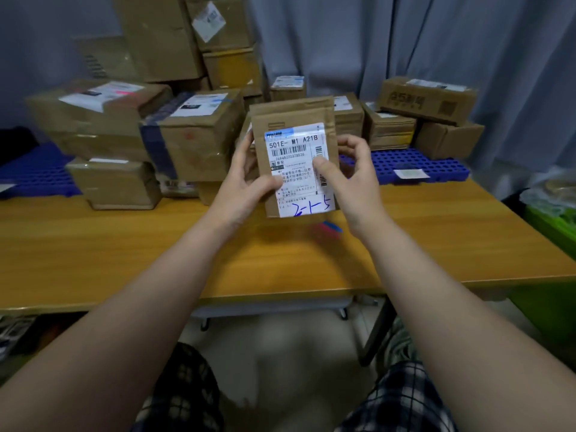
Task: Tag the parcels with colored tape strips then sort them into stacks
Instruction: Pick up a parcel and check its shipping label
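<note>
A small flat brown parcel (pixel 290 116) stands upright in the air above the wooden table (pixel 124 251), its white shipping label (pixel 296 157) facing me with blue handwriting at the bottom. My left hand (pixel 246 185) grips its left edge, thumb on the label's lower left. My right hand (pixel 349 179) holds the right edge, with the thumb pressed on the label and the fingers curled loosely behind. Blurred red and blue tape pieces (pixel 328 229) lie on the table just below the parcel.
Several cardboard boxes are stacked at the table's back left (pixel 199 135) and back right (pixel 427 101). Blue perforated trays (pixel 420 163) lie under them. A grey curtain hangs behind. A green bin (pixel 551 226) stands at the right.
</note>
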Demonstrator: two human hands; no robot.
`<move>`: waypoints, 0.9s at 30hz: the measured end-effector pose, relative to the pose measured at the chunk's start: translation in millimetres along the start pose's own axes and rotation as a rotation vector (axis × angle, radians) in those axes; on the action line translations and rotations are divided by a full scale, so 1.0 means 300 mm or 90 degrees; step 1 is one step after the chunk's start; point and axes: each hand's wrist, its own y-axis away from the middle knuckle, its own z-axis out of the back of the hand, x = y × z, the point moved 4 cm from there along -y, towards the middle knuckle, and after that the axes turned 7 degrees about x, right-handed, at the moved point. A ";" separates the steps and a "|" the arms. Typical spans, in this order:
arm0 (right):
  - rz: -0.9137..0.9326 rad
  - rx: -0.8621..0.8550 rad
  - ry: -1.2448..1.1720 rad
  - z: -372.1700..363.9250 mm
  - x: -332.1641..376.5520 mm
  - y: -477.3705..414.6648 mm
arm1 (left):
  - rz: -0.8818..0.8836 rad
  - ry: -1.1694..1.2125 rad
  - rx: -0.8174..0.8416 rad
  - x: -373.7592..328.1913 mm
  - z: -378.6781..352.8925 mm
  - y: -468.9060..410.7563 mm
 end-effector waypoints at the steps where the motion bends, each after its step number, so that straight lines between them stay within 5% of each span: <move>1: -0.006 0.002 -0.026 -0.020 0.000 0.008 | 0.004 0.000 -0.006 0.007 0.020 0.014; 11: -0.059 -0.003 -0.128 -0.151 -0.039 0.067 | 0.033 -0.010 -0.002 0.065 0.122 0.083; 15: -0.141 -0.028 -0.059 -0.135 -0.069 0.066 | 0.093 -0.084 0.033 0.068 0.127 0.075; 22: -0.288 0.090 0.209 -0.083 -0.203 0.040 | 0.180 -0.376 0.064 0.138 0.113 0.030; 27: -0.442 0.114 0.728 0.011 -0.283 0.005 | 0.119 -0.450 0.090 0.134 0.112 0.003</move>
